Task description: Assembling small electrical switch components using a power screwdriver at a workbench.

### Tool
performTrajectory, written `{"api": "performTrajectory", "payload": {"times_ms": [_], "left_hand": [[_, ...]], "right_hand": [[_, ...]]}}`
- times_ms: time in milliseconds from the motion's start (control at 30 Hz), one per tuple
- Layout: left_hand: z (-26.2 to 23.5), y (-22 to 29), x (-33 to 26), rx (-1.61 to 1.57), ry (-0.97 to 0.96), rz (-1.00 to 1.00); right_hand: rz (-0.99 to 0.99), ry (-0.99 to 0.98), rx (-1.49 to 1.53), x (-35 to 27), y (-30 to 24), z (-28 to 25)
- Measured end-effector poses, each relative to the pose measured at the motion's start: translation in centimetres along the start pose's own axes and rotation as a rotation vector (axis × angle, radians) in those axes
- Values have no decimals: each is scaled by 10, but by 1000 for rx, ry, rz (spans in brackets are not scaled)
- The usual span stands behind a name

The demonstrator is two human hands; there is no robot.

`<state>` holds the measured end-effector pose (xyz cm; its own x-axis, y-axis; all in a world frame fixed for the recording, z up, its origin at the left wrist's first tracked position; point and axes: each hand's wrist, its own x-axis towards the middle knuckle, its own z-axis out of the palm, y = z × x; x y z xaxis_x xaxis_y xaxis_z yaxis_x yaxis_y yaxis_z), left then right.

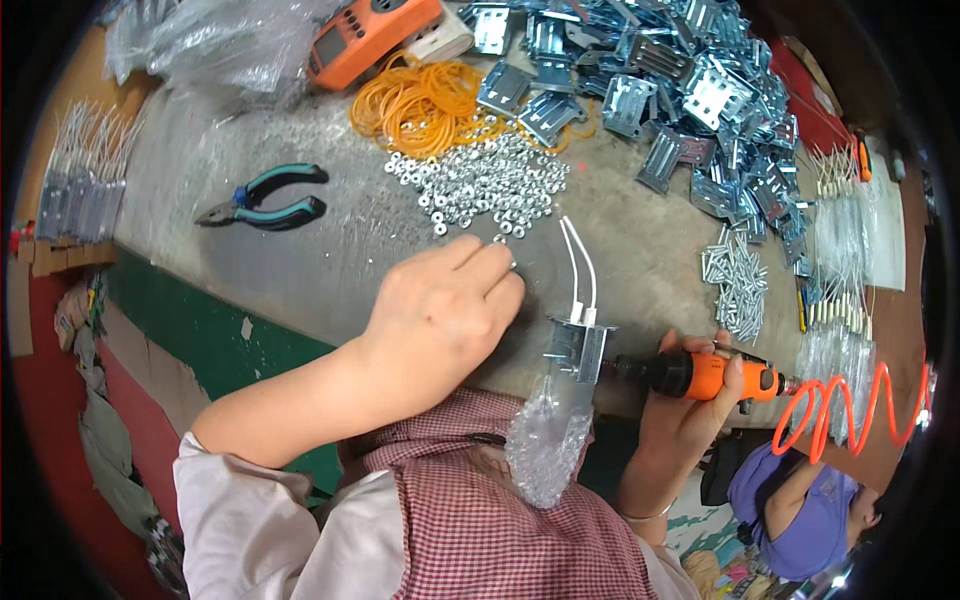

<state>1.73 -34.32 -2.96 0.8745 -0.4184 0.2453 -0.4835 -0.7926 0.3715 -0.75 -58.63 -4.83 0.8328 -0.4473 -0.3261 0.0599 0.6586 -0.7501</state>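
Observation:
My left hand [445, 300] is at the near edge of a pile of small silvery flange nuts [490, 185]. Its fingers are bent and pressed together; a bit of shiny metal shows at the fingertips, too small to tell. My right hand [705, 390] is wrapped round an orange and black air screwdriver [715, 375], which lies sideways, its nose toward the left. By that nose is a flat metal bracket [577, 345] with two white wires [580, 265] pointing away from me. Clear bubble wrap [548, 440] covers its near end, over the table's front edge.
Metal brackets [660, 90] are heaped at the back right, above a pile of screws [735, 285]. Pliers [265, 197] lie at left, orange rubber bands [420, 100] behind the nuts. A red coiled hose [830, 410] trails right. Another person [800, 510] sits at lower right.

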Motion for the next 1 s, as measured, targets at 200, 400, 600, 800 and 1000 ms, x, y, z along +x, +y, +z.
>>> {"api": "performTrajectory", "payload": {"times_ms": [200,400,600,800,1000], "left_hand": [[33,16,-20,-465,162,-102],[40,20,-24,-370,200,-71],[43,20,-25,-351,216,-51],[39,21,-25,-322,191,-42],[27,23,-19,-212,69,58]], "right_hand": [[8,-123,24,7,2,-11],[19,-128,49,8,1,-11],[-2,-151,11,9,2,-11],[15,-126,31,5,2,-6],[29,-25,-10,-3,-2,7]]}}
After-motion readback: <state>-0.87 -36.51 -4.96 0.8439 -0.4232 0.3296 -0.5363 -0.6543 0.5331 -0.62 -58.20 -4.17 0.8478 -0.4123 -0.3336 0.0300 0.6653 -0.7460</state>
